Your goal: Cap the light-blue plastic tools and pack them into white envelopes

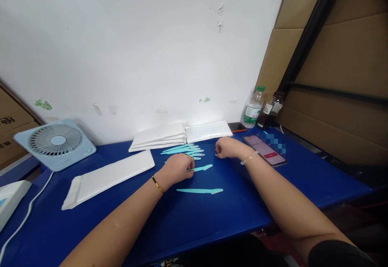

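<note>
Fingers of the left hand (178,166) pinch a turquoise eyebrow razor (203,168) at a blue tabletop (239,206), its angled head pointing toward three o'clock. The right hand (226,147), at two o'clock from the left, has curled fingers; whether they grasp anything cannot be told. A loose razor (195,191) lies at five o'clock, a cluster of razors (178,149) at twelve. The slim pieces look light, stiff and probably slick, best taken by the handle, clear of the head, where an edge likely sits. White padded mailers (159,134) are stacked at eleven; a single mailer (113,177) lies at nine, nearer than the light-blue fan (57,140). A smartphone (263,150) rests at three.
</note>
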A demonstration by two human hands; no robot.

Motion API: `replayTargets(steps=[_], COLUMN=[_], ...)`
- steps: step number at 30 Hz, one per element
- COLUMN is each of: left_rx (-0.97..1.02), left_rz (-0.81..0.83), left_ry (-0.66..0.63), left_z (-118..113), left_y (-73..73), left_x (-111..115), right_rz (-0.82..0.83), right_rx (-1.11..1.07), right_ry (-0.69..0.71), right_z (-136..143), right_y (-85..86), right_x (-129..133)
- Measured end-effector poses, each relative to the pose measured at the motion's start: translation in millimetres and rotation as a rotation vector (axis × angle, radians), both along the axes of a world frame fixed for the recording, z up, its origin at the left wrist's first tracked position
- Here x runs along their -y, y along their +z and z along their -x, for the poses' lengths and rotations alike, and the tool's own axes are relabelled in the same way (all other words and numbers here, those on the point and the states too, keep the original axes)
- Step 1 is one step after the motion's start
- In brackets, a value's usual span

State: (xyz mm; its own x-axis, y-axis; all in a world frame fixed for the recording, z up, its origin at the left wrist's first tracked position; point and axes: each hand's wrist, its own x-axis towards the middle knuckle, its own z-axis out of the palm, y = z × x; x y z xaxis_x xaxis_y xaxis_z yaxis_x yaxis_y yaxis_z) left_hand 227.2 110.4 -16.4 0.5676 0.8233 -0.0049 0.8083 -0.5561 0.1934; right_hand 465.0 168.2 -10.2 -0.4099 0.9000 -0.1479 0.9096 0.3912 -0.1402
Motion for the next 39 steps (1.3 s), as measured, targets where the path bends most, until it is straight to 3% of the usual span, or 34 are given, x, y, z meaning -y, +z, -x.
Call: replayTargets(steps=[5, 12, 16, 23, 28, 39], left_rx=[-0.126, -0.099, -0.159, -0.096, -0.067, -0.06], left_rz=[-0.167, -0.118, -0.183, -0.145, -0.133, -0.126], left_ry=[0.012, -0.078, -0.048, 0.001, 0.004, 0.009], left_z=[5, 6, 6, 13, 15, 14], left_y=[1.3, 1.6, -1.1, -3.5, -3.2, -1.4], left_x=[-4, -4, -5, -15, -17, -16], right_rz=[-0.106, -0.103, -0.159, 0.051, 0.202, 0.101], right_rx=[0.047, -0.006, -0.019, -0.362, -0.55, -0.563], right_ry=[0.15, 0.168, 0.187, 0.287, 0.243, 0.264], right_z=[7, 4, 7, 1, 5, 15], right_y=[-3.6, -6.5, -11.0, -11.0, -13.4, -12.0], right_x=[1, -1, -4, -4, -2, 5])
